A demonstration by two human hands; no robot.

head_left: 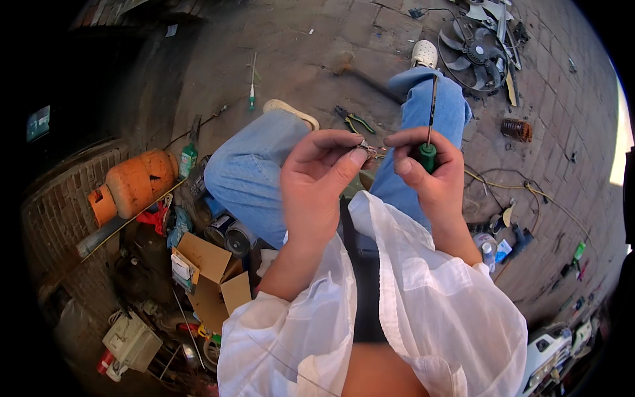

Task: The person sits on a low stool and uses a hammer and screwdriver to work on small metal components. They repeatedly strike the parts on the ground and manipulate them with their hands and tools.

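Note:
Between the thumb and fingers of my left hand (pixel 324 169) is a small metal part (pixel 362 147), pinched above my lap; thin coppery strands stick out of it toward the right. Its exact kind is too small to make out. My right hand (pixel 433 175) is wrapped round the green handle of a screwdriver (pixel 428 155), whose dark shaft points away from me. The right fingertips are close to the strands; whether they touch is unclear. Beyond my hands, green-handled pliers (pixel 355 120) lie on the ground between my feet.
Another screwdriver (pixel 252 89) lies far left on the brick ground. A radiator fan (pixel 477 51) is at the far right, near a rusty cylinder (pixel 516 130). To my left are an orange gas bottle (pixel 141 182) and an open cardboard box (pixel 204 255). A yellow cable (pixel 522 188) runs along the right.

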